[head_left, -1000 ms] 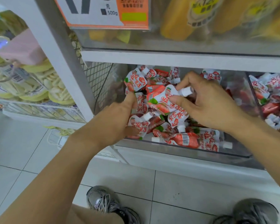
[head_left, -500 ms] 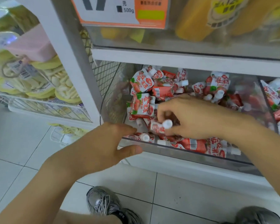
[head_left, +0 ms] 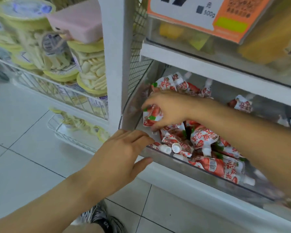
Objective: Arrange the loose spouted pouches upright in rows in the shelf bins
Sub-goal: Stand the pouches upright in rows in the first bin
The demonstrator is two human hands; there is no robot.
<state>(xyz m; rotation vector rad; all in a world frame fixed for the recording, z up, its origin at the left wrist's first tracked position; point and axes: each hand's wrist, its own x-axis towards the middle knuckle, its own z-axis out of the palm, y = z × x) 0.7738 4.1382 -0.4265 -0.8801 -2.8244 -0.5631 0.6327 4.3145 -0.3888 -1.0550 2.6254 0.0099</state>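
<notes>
A clear shelf bin (head_left: 175, 161) holds several loose red-and-white spouted pouches (head_left: 203, 138) with white caps, lying jumbled. My right hand (head_left: 171, 108) reaches into the bin's left end and grips one pouch (head_left: 152, 116), held against the bin's left wall. My left hand (head_left: 123, 153) hovers at the bin's front left corner with fingers straight, its fingertips at the rim; it holds nothing. More pouches (head_left: 243, 104) lie at the back of the bin.
A white shelf post (head_left: 115, 61) and wire mesh panel (head_left: 139, 47) stand left of the bin. Tubs of pale snacks (head_left: 91, 71) fill wire baskets at left. Yellow packs and an orange price card (head_left: 207, 15) sit on the shelf above. My shoe (head_left: 104, 221) is on the tiled floor.
The view swung right and closer. My right hand moved from the bin's middle to its left end with a pouch. My left hand pulled back out of the bin to its front corner.
</notes>
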